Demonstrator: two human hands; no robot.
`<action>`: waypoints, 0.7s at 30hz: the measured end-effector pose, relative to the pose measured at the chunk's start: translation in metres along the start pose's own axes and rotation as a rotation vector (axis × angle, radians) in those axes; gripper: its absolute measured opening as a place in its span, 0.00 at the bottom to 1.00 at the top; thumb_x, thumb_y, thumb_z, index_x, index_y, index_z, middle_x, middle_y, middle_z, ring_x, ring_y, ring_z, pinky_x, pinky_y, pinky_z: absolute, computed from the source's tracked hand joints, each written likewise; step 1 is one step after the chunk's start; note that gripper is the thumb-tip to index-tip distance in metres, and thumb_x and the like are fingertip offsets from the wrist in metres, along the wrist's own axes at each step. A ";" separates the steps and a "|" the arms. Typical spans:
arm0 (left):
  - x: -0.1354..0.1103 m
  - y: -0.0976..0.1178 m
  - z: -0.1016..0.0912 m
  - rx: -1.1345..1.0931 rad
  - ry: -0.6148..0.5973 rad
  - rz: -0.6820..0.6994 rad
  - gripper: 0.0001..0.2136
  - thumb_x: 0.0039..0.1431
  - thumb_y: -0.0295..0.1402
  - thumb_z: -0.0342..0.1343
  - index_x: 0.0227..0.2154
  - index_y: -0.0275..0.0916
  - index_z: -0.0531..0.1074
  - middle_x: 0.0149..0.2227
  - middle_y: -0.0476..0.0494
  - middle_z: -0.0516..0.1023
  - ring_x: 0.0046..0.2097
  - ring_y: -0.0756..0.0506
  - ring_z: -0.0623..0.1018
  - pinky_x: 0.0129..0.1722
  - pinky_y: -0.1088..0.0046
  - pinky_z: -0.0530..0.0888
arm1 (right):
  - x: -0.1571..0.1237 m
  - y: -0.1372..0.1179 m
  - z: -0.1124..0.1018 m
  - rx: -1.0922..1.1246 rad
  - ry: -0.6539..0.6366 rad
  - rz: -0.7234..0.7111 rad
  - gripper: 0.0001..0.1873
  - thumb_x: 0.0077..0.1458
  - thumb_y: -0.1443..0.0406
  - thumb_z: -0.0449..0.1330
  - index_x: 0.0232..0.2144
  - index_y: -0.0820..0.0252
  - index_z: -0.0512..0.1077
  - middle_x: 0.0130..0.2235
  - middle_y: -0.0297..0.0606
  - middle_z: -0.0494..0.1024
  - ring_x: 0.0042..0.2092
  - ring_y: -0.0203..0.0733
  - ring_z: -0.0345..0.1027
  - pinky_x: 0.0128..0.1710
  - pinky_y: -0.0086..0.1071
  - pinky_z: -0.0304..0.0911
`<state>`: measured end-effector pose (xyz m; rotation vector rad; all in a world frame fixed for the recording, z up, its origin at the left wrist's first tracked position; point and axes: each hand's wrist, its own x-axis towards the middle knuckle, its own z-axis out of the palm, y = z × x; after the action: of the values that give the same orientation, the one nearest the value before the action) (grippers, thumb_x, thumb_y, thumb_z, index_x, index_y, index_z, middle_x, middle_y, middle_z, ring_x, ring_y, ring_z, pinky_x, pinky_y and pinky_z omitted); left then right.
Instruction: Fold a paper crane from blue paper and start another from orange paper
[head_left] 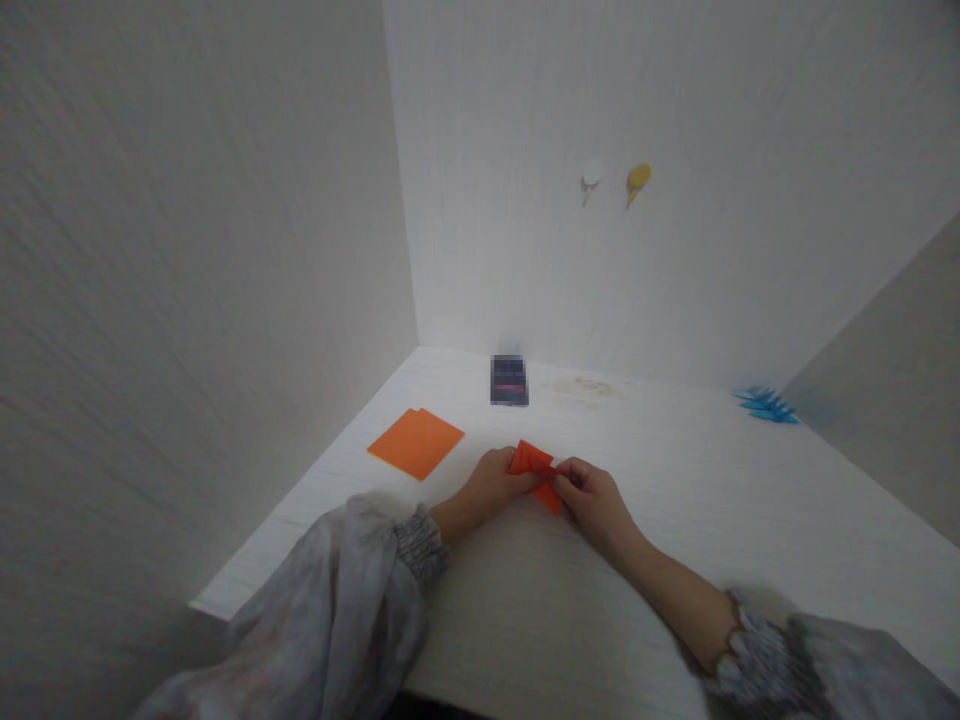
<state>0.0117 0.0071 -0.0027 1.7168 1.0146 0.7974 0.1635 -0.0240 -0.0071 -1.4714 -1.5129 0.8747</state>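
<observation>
A partly folded piece of orange paper (534, 458) is held between my two hands, a little above the white table. My left hand (496, 478) grips its left side, with the thumb laid over the front. At the paper's right edge, my right hand (592, 492) pinches a fold between thumb and fingers. The paper's lower corner hangs down between the hands. To the left of my left hand lies a small stack of flat orange paper sheets (417, 443). The fingers behind the paper are partly hidden.
A dark, blurred-out phone-like object (509, 381) lies near the back wall. Several blue folded paper pieces (766, 405) sit in the right back corner. A white hook (591, 176) and a yellow hook (638, 178) are on the back wall. Walls flank the table (675, 440).
</observation>
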 end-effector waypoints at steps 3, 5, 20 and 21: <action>0.001 -0.003 0.001 0.015 -0.006 0.006 0.14 0.47 0.39 0.53 0.33 0.34 0.72 0.30 0.45 0.74 0.32 0.47 0.72 0.31 0.74 0.67 | 0.001 -0.002 0.000 -0.095 0.032 -0.032 0.06 0.43 0.65 0.51 0.18 0.59 0.64 0.15 0.28 0.62 0.17 0.32 0.53 0.16 0.25 0.47; 0.001 -0.004 0.001 0.016 -0.019 0.027 0.13 0.47 0.37 0.52 0.32 0.34 0.72 0.30 0.46 0.74 0.32 0.47 0.72 0.31 0.75 0.67 | 0.000 -0.003 -0.001 -0.194 0.052 -0.068 0.06 0.42 0.66 0.51 0.18 0.60 0.64 0.16 0.28 0.63 0.19 0.32 0.55 0.17 0.25 0.47; 0.000 0.003 -0.002 -0.009 0.080 0.031 0.07 0.48 0.30 0.50 0.27 0.33 0.71 0.27 0.48 0.73 0.29 0.50 0.70 0.31 0.75 0.66 | -0.010 -0.012 -0.001 -0.412 0.086 -0.345 0.12 0.47 0.65 0.53 0.36 0.61 0.69 0.27 0.37 0.71 0.26 0.38 0.63 0.26 0.29 0.58; 0.001 0.002 -0.002 -0.029 0.088 0.039 0.07 0.48 0.30 0.49 0.28 0.33 0.70 0.26 0.48 0.72 0.29 0.50 0.70 0.30 0.76 0.66 | -0.010 -0.011 -0.001 -0.385 0.093 -0.326 0.12 0.47 0.64 0.53 0.36 0.61 0.69 0.27 0.37 0.71 0.26 0.37 0.63 0.25 0.29 0.58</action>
<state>0.0105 0.0081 0.0005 1.6932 1.0266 0.9153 0.1597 -0.0351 0.0028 -1.4462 -1.8545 0.3287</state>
